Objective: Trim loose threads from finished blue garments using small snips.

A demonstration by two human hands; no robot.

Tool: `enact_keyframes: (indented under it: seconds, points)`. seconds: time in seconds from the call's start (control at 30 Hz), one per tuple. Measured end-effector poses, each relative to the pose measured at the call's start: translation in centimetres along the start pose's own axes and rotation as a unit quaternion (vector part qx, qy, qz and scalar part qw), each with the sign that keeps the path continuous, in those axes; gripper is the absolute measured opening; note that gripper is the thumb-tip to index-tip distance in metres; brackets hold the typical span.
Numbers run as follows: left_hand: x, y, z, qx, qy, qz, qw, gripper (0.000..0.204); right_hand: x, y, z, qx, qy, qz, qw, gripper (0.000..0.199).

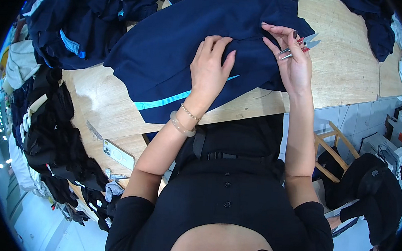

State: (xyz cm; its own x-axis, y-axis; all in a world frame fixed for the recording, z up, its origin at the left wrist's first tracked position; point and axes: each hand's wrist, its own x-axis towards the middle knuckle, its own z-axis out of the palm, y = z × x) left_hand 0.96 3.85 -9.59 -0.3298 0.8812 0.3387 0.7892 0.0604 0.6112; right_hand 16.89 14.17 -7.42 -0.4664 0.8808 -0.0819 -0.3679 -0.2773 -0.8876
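A navy blue garment (159, 57) with a light blue stripe lies spread on the wooden table in front of me. My left hand (211, 63) rests on it, fingers slightly bent and thumb apart, with a bracelet and a bangle at the wrist. Over the garment's right part, my right hand (293, 57) is turned partly palm up. It keeps a pair of thread snips (301, 46), metal with red parts, tucked across the fingers, blades pointing right. The thumb and a fingertip of that hand reach toward the cloth with a gap between them.
Piled navy garments (77, 23) cover the table's far left, and black clothes (61, 129) hang along the left edge. A white phone (118, 154) lies on the wooden surface (93, 94). At the right are a wooden stool (337, 149) and another person in black (375, 193).
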Motion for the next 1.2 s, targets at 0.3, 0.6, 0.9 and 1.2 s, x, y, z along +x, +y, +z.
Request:
enact_keyframes:
  seconds: [0.3,0.6,0.9,1.2]
  points:
    - [0.9,0.2,0.9,0.077,0.051,0.045,0.995,0.013,0.2,-1.1,1.5,-0.091,0.004,-0.002,0.996,0.031]
    - [1.4,-0.1,0.1,-0.031,0.047,-0.013,0.998,0.003,0.6,-2.4,2.1,-0.498,-0.037,-0.114,0.859,0.022]
    - [1.3,-0.2,-0.3,-0.040,0.016,-0.026,0.999,0.006,1.9,-2.7,3.9,-0.751,-0.115,-0.232,0.608,0.016]
    - [1.5,-0.2,-0.5,-0.035,0.005,-0.032,0.999,0.006,2.9,-2.2,5.0,-0.785,-0.156,-0.282,0.529,0.012]
